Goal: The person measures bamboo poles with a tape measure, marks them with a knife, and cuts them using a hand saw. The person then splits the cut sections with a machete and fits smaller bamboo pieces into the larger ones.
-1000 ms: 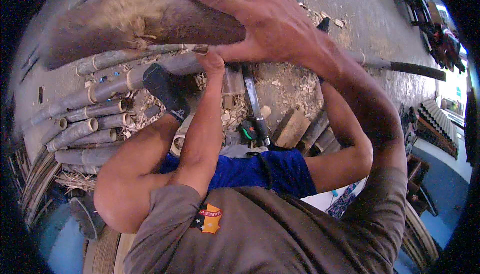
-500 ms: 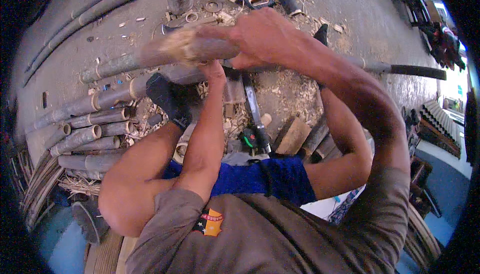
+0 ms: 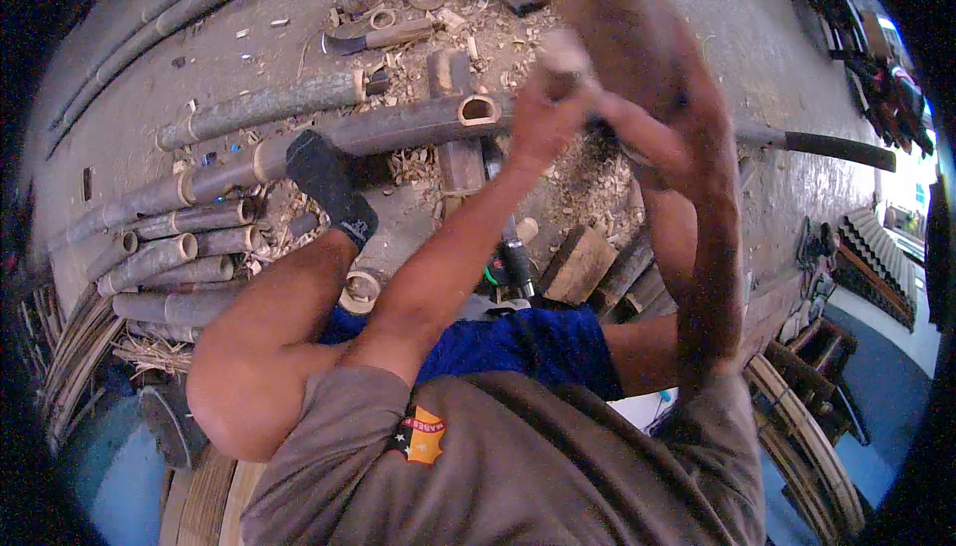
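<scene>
Bamboo pole (image 3: 398, 128) lies across the shaving-strewn floor (image 3: 757, 58), pinned under a dark-socked foot (image 3: 329, 183). Above it, the left hand (image 3: 543, 113) is clenched around a pale handle (image 3: 568, 53). The right hand (image 3: 637, 48), raised and blurred, seems closed on the same handle; its grip cannot be told. Cut bamboo sections (image 3: 174, 252) lie stacked to the left.

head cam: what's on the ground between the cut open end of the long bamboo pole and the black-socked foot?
Only pale wood shavings lie on the bare concrete between the long bamboo pole's cut open end and the black-socked foot, seen in the head view.
</scene>
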Tool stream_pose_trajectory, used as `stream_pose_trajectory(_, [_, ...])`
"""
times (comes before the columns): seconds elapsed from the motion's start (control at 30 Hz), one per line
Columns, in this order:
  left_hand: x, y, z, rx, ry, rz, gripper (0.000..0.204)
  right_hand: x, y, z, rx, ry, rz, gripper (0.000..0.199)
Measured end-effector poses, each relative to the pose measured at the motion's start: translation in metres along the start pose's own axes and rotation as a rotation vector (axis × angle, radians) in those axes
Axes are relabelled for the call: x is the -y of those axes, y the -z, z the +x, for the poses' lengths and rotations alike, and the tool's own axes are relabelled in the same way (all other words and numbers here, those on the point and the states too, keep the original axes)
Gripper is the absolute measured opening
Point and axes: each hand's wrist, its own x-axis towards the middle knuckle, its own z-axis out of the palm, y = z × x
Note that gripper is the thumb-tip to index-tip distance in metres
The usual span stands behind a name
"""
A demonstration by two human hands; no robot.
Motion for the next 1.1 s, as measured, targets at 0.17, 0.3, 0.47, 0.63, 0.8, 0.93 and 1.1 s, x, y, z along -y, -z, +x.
stream_pose_trajectory(0.17, [0.01, -0.039, -0.023, 0.184, -0.307, 0.741, 0.051, -0.021, 0.029, -0.097, -0.467, -0.493, 0.377, 0.083])
stream_pose_trajectory(0.3, [0.047, -0.012, -0.033, 0.23, -0.225, 0.852, 0.048, -0.047, 0.044, -0.155, -0.265, -0.586, 0.39, 0.081])
stream_pose_trajectory(0.47, [0.046, -0.002, -0.024, 0.182, -0.219, 0.873, 0.051, -0.089, 0.017, -0.191, -0.274, -0.559, 0.255, 0.078])
stream_pose_trajectory(0.63, [0.059, 0.004, -0.007, 0.105, -0.305, 0.776, 0.05, -0.085, 0.022, -0.179, -0.249, -0.517, 0.286, 0.081])
stream_pose_trajectory(0.8, [0.058, 0.004, -0.002, 0.083, -0.266, 0.692, 0.05, -0.094, 0.029, -0.162, -0.365, -0.411, 0.406, 0.086])
stream_pose_trajectory(0.93, [0.056, 0.011, 0.0, 0.097, -0.19, 0.664, 0.048, -0.082, 0.011, -0.131, -0.068, -0.644, 0.029, 0.086])
stream_pose_trajectory(1.1, [0.064, 0.015, -0.004, 0.098, -0.232, 0.762, 0.046, -0.083, 0.026, -0.122, -0.138, -0.667, 0.217, 0.076])
